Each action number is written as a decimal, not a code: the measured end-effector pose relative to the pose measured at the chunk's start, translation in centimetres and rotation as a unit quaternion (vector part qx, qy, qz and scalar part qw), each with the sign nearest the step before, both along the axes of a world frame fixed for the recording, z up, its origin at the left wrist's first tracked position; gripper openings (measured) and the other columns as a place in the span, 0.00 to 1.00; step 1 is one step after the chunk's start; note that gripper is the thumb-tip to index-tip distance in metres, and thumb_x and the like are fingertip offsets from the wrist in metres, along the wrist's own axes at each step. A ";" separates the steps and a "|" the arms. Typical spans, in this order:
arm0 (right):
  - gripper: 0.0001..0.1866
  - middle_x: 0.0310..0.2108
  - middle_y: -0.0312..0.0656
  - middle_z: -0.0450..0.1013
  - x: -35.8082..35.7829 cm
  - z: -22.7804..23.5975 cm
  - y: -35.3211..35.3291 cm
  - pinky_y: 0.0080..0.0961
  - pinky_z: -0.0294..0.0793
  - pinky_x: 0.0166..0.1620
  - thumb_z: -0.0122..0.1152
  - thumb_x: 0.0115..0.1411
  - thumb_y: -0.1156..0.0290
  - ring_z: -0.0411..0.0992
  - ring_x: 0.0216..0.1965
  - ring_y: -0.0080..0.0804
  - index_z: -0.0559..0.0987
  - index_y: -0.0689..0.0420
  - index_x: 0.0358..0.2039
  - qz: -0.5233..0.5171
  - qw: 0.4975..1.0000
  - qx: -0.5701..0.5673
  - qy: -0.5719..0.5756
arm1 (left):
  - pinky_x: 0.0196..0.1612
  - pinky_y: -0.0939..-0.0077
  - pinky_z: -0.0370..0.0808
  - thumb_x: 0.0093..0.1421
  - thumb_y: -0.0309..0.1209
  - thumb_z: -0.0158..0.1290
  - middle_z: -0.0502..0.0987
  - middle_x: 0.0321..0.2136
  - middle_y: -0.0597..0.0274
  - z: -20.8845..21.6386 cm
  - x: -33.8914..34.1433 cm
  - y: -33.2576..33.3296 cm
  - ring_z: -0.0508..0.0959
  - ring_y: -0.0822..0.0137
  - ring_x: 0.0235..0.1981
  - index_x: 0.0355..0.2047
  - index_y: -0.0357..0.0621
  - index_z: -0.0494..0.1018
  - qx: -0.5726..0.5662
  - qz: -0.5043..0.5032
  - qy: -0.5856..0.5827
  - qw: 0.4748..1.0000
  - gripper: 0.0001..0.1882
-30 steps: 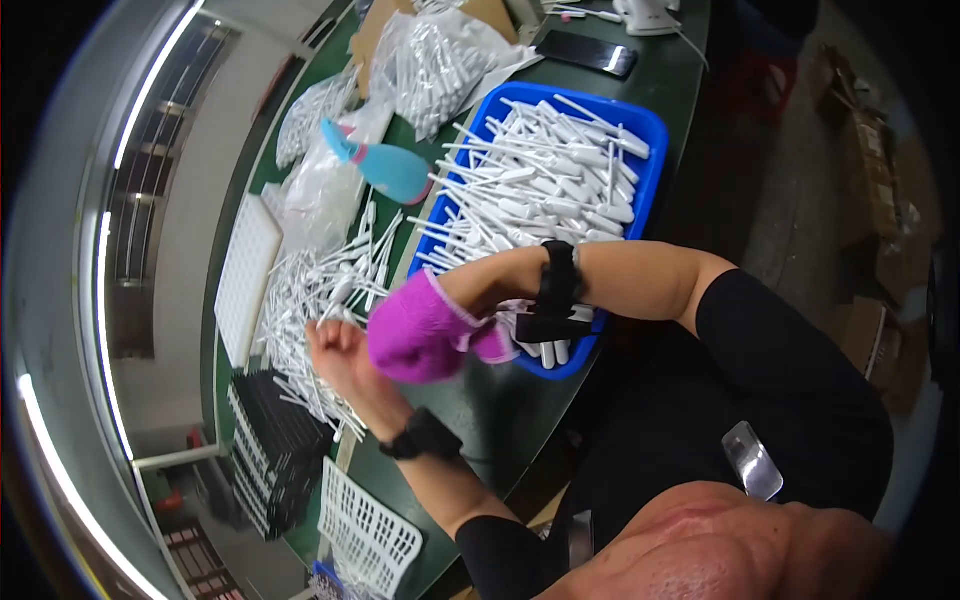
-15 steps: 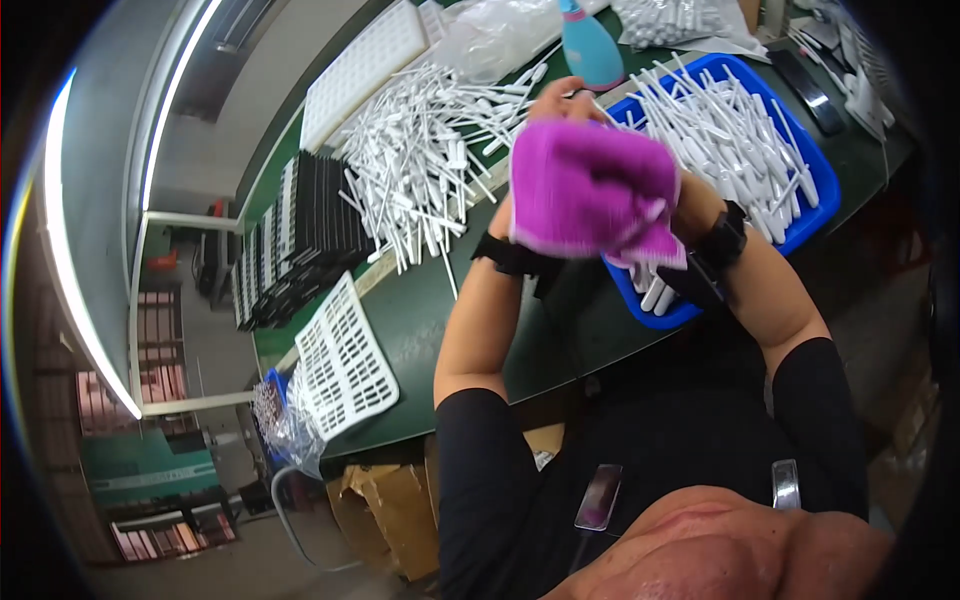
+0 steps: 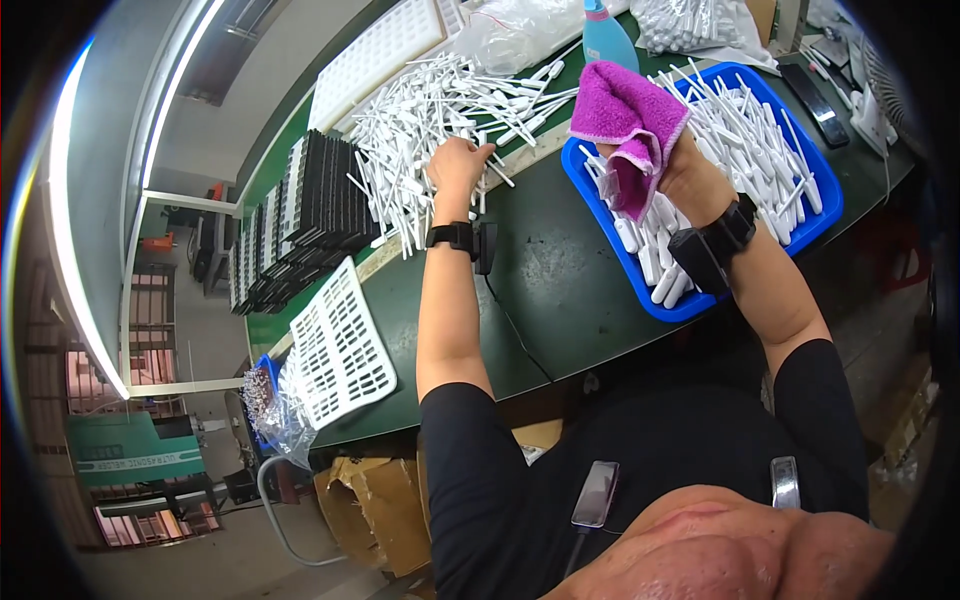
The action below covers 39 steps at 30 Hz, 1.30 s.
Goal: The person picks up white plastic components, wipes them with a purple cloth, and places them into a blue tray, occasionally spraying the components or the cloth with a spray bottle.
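Left hand [image 3: 459, 166] moved to sticks [image 3: 408, 115], grip unclear, right hand [image 3: 686, 174] holding cloth [image 3: 638, 112], lengthwise far-to-near

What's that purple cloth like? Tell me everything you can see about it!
The purple cloth is a bright purple and looks soft and fuzzy, like a little towel, with a paler trim along its edge. It isn't flat: it's bunched into folds, with one part hanging down. It is in the person's right hand, hiding most of the fingers, above the left side of the blue tray. I can't tell whether its lower end touches anything there.
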State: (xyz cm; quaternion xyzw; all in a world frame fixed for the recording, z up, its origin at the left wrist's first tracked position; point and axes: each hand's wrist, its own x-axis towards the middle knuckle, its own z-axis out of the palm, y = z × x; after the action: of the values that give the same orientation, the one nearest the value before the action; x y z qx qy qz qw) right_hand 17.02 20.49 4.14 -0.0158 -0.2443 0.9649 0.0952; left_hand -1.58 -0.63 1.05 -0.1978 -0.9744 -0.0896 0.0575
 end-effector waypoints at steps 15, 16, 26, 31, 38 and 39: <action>0.18 0.40 0.41 0.74 0.2 -0.2 0.3 0.26 0.78 0.34 0.52 0.61 0.62 0.75 0.35 0.28 0.70 0.58 0.48 0.093 0.995 0.018 0.012 | 0.14 0.91 0.62 0.61 0.33 0.49 0.76 0.24 0.61 1.5 11.5 -1.3 0.69 0.81 0.14 0.42 0.34 0.71 0.672 -0.066 -0.372 0.637 0.15; 0.17 0.36 0.38 0.75 0.3 0.4 -0.8 0.24 0.77 0.30 0.54 0.60 0.61 0.75 0.31 0.26 0.73 0.57 0.45 0.055 0.998 0.024 -0.028 | 0.14 0.91 0.62 0.61 0.33 0.49 0.76 0.24 0.61 1.2 11.7 -1.5 0.69 0.81 0.14 0.42 0.34 0.71 0.673 -0.064 -0.372 0.636 0.15; 0.21 0.42 0.43 0.73 -1.1 -3.0 -0.1 0.27 0.79 0.37 0.52 0.61 0.62 0.75 0.38 0.30 0.68 0.59 0.51 0.075 0.993 0.095 -0.008 | 0.20 0.88 0.67 0.62 0.34 0.47 0.76 0.29 0.60 -1.3 10.8 -3.2 0.71 0.79 0.21 0.43 0.34 0.70 0.739 -0.041 -0.363 0.566 0.16; 0.19 0.37 0.41 0.74 -2.1 -4.7 0.9 0.25 0.78 0.34 0.53 0.60 0.61 0.75 0.35 0.29 0.70 0.59 0.48 0.044 0.993 0.110 -0.011 | 0.19 0.90 0.61 0.62 0.32 0.47 0.73 0.27 0.68 -0.9 10.3 -2.5 0.67 0.81 0.21 0.44 0.35 0.70 0.748 -0.022 -0.335 0.573 0.15; 0.07 0.26 0.33 0.71 -1.8 -4.9 4.7 0.24 0.71 0.25 0.52 0.59 0.66 0.70 0.26 0.24 0.73 0.55 0.32 0.125 0.986 0.006 0.108 | 0.18 0.87 0.54 0.62 0.26 0.45 0.62 0.19 0.74 -2.6 10.5 2.1 0.58 0.80 0.17 0.26 0.46 0.65 0.741 -0.066 -0.337 0.577 0.06; 0.14 0.17 0.32 0.67 -0.1 -3.1 5.0 0.24 0.66 0.19 0.51 0.59 0.58 0.66 0.17 0.24 0.71 0.51 0.21 0.133 0.984 0.113 -0.046 | 0.20 0.86 0.57 0.62 0.27 0.45 0.65 0.20 0.71 -2.3 11.6 3.0 0.62 0.79 0.19 0.28 0.45 0.66 0.733 -0.032 -0.314 0.603 0.05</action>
State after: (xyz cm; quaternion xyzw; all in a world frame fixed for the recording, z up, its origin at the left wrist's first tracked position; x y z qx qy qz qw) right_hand 16.92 25.53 1.04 -0.0168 -0.3555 0.9335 -0.0447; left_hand 10.00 2.35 -1.26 -0.0799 -0.5333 -0.8322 -0.1292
